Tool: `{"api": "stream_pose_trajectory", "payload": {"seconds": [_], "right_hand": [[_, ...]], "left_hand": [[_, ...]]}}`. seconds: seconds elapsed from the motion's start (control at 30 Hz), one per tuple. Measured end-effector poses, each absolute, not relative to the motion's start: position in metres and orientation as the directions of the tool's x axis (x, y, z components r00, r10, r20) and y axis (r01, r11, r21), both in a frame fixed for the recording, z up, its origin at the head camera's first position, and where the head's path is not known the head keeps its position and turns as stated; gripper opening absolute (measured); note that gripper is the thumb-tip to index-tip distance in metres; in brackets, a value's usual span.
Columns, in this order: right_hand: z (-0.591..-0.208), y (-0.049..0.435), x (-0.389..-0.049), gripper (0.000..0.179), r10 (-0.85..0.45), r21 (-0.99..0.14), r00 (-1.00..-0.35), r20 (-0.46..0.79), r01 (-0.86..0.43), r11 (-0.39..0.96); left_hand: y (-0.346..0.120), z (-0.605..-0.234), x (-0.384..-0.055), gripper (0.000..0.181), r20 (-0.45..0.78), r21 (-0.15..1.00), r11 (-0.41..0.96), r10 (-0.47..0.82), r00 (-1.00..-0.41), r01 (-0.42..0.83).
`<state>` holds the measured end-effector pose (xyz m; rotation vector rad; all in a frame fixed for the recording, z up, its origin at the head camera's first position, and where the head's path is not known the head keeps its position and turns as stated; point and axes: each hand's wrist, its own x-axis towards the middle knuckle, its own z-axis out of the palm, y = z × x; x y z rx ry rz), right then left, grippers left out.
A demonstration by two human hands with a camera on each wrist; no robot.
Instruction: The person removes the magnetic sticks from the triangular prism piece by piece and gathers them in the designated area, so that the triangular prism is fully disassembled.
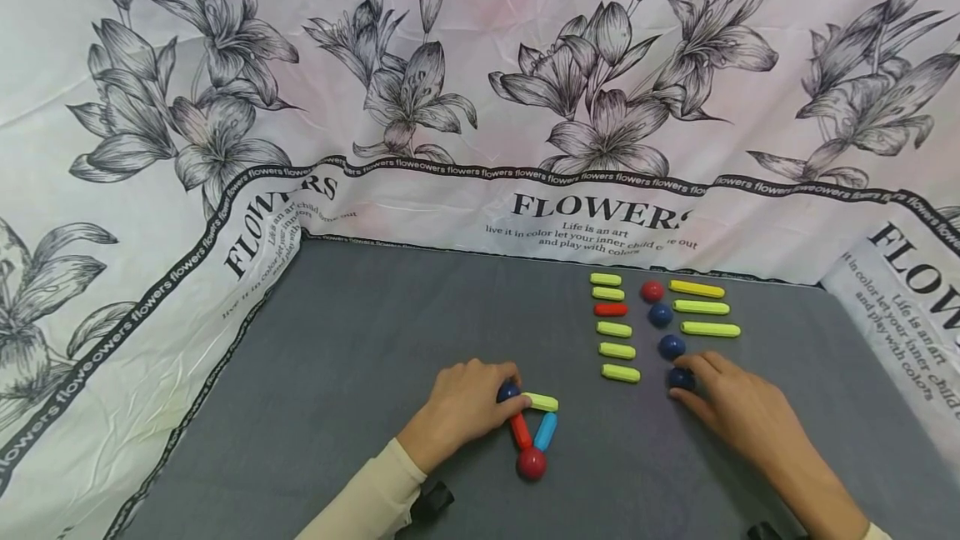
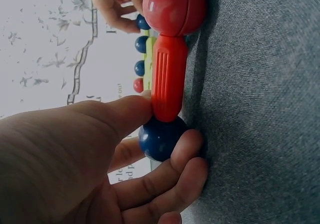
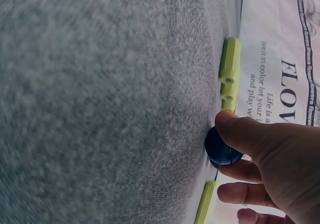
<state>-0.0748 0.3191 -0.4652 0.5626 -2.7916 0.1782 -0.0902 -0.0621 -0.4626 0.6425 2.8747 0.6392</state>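
Note:
My left hand [image 1: 468, 398] pinches a dark blue ball [image 2: 162, 138] between thumb and fingers. That ball joins a red rod [image 2: 169, 78], whose other end meets a red ball [image 1: 532, 463]. A blue rod [image 1: 547, 432] rises from the red ball, and a yellow-green rod [image 1: 542, 402] extends right from beside my left fingers. Over to the right, my right hand [image 1: 738, 402] holds another dark blue ball [image 3: 220, 148] between thumb and index finger, at the near end of the row of balls. Its other fingers are spread loosely in the right wrist view.
Left of the balls runs a column of short yellow-green rods [image 1: 620, 373] with one short red rod [image 1: 611, 309]. Two more blue balls [image 1: 672, 347] and a red ball [image 1: 652, 291] line up behind my right hand. Longer yellow-green rods [image 1: 710, 329] lie beside them. A flowered cloth [image 1: 420, 207] hangs behind.

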Motion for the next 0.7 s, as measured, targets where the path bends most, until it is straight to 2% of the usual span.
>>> {"api": "stream_pose_trajectory", "payload": {"seconds": [0.33, 0.6, 0.7], "right_hand": [[-0.463, 0.319, -0.076, 0.044, -0.347, -0.081, -0.905, 0.246, -0.376, 0.923], [-0.459, 0.318, -0.075, 0.044, -0.378, -0.056, -0.875, 0.303, -0.412, 0.909], [-0.455, 0.315, -0.075, 0.039, -0.413, -0.042, -0.839, 0.355, -0.455, 0.890]], "left_hand": [[-0.062, -0.462, -0.091, 0.029, -0.045, 0.424, 0.825, 0.432, -0.901, 0.375], [-0.062, -0.463, -0.092, 0.028, -0.051, 0.433, 0.820, 0.436, -0.898, 0.374], [-0.063, -0.462, -0.091, 0.028, -0.057, 0.454, 0.808, 0.447, -0.893, 0.375]]}}
